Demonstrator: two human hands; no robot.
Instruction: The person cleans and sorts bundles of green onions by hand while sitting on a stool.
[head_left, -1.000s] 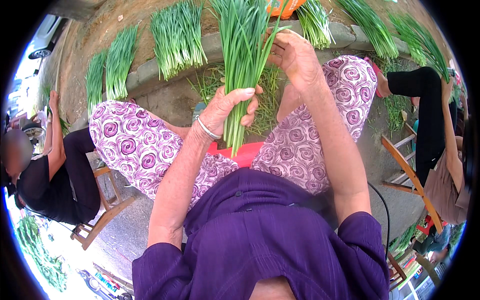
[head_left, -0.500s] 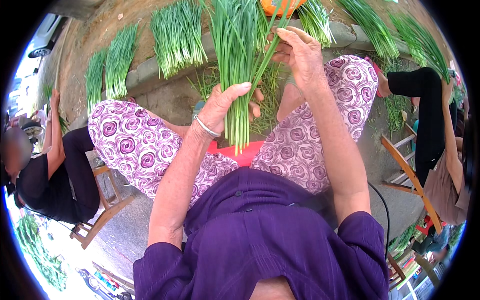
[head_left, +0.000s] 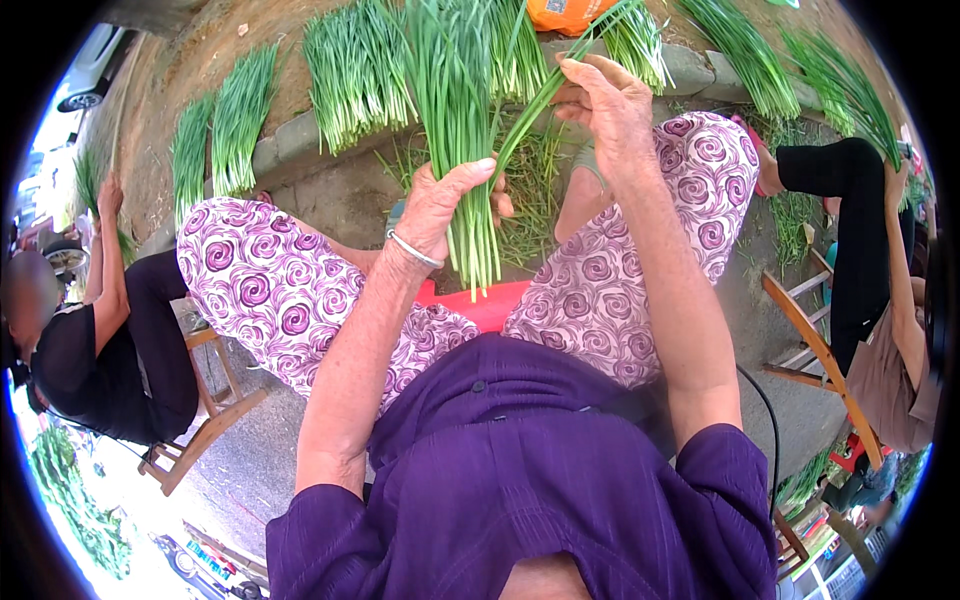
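My left hand (head_left: 438, 208) is wrapped round a thick bunch of garlic chives (head_left: 450, 100), its thumb across the front. The bunch stands roughly upright above my lap, green tips away from me and pale stem ends toward me. My right hand (head_left: 610, 112), to the right of the bunch, pinches a few chive blades (head_left: 532, 112) between thumb and fingers. These blades bend outward to the right, their lower ends still running in by my left hand. Some of my left fingers are hidden behind the stems.
Bundles of chives (head_left: 352, 80) lie along a stone kerb (head_left: 290, 140), beside an orange bag (head_left: 568, 14). Loose trimmings (head_left: 540, 185) litter the ground between my feet. Something red (head_left: 495, 308) shows under my lap. Seated people are on the left (head_left: 100, 365) and right (head_left: 890, 370), each holding chives.
My right hand has shifted slightly right, drawing the pinched blades farther from the bunch, so a wider gap shows. My left hand keeps its hold, and the bunch tilts a little leftward.
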